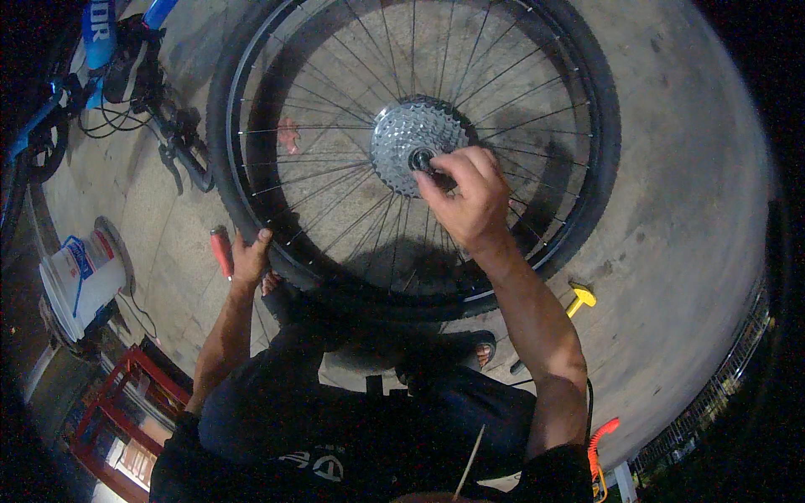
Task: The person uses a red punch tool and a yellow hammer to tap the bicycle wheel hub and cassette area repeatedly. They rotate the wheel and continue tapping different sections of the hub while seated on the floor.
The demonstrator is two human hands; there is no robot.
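Note:
A bicycle wheel with a black tyre lies before me, its silver cassette facing up. My right hand reaches over the spokes from the right. Its thumb and fingers pinch a small dark round part at the middle of the cassette; whether it is a lockring or an axle cap I cannot tell. At the wheel's lower left, my left hand grips the tyre, thumb on top and most fingers hidden. Close beside that hand is a red handle; whether the hand touches it is unclear.
A blue bicycle frame with handlebar and cables stands at upper left. Below it are a white bucket and a red metal frame. A yellow-headed tool and a coiled orange hose lie on the right. My feet are under the wheel's near edge.

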